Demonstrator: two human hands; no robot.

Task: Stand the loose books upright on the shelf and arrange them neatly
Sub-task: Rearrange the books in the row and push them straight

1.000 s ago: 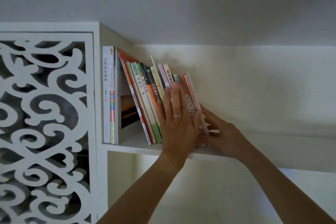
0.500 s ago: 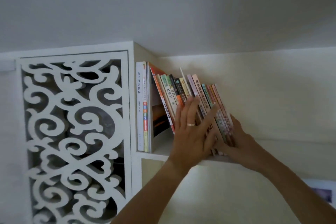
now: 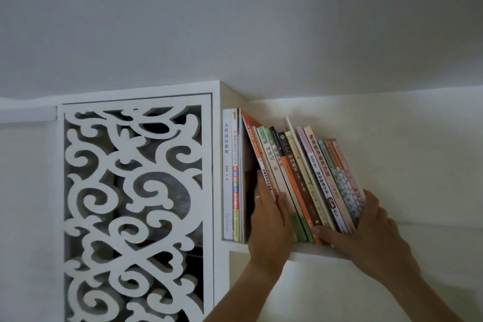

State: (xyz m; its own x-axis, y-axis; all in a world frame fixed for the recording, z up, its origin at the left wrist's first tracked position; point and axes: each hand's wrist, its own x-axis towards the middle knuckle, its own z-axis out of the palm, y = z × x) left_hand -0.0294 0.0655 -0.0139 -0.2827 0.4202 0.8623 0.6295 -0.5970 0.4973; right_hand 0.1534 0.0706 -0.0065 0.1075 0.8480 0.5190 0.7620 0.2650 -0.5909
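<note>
Nearest: two bare forearms reaching up from the bottom edge. Left hand [image 3: 269,219] has a pale ring on one finger; its fingers slide into the gap at the left end of the leaning books [image 3: 300,180], thumb across the lower spines, so it grips that end of the bundle. Right hand [image 3: 366,227] clamps the right end: thumb lies along the bottom edges of the spines, fingers pressed flat on the outer cover of the last book. Both hands closed on the same bundle.

Bundle: roughly fifteen thin paperbacks, glossy card spines in cream, green, orange, brown, pink and teal, several with printed Chinese characters. All tilt with tops to the left, bases on the shelf [image 3: 308,256], a flat white painted board.

Left of the gap: upright books [image 3: 231,178], two clear spines (one white, one yellow with coloured blocks) plus a thin pale one beside them, standing against the cabinet's side wall.

Further left: one white fretwork panel [image 3: 133,212], carved scroll cutouts, dark behind.

Beyond: smooth matte white back wall and ceiling.
</note>
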